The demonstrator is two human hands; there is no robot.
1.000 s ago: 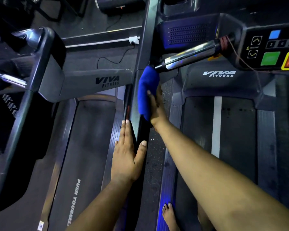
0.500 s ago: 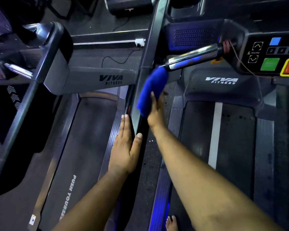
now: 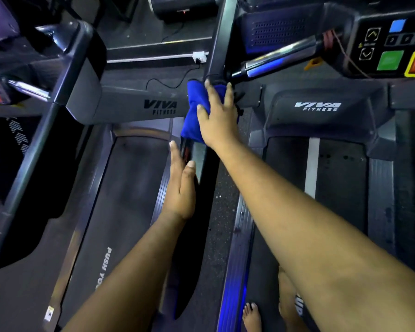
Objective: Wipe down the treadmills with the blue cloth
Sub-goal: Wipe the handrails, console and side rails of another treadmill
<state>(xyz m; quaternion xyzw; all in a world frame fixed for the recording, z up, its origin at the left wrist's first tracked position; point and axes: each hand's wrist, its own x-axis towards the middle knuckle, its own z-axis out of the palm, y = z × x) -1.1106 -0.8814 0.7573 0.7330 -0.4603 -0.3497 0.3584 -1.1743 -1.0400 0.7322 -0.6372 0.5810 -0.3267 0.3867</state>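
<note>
The blue cloth (image 3: 192, 116) was pressed against the dark upright post (image 3: 222, 37) of a treadmill, low down where the post met the grey motor cover (image 3: 139, 101) marked VIVA FITNESS. It was held there by the right hand (image 3: 217, 116), whose fingers were spread and laid flat over the bunched fabric; the cloth was pushed on rather than clenched, with the fingertips reaching past its upper edge toward the base of the post. The right forearm stretched in from the lower right corner.

The left hand (image 3: 180, 185) was laid flat, its fingers straight and together, along the narrow side rail (image 3: 164, 185) of the left treadmill, just below the cloth; nothing was grasped by it. Beside it the dark running belt (image 3: 120, 188) could be seen, printed with white lettering that began PUSH.

A chrome handlebar (image 3: 280, 59) ran from near the post up to the control console (image 3: 393, 44) at the upper right, where a green button, a red button framed in yellow and a blue one were visible. A second belt (image 3: 340, 188) with a white stripe lay under that console. Bare feet (image 3: 252, 317) were seen at the bottom edge, on the right treadmill. A white plug (image 3: 199, 56) with a thin black cable sat on the floor behind the motor cover.
</note>
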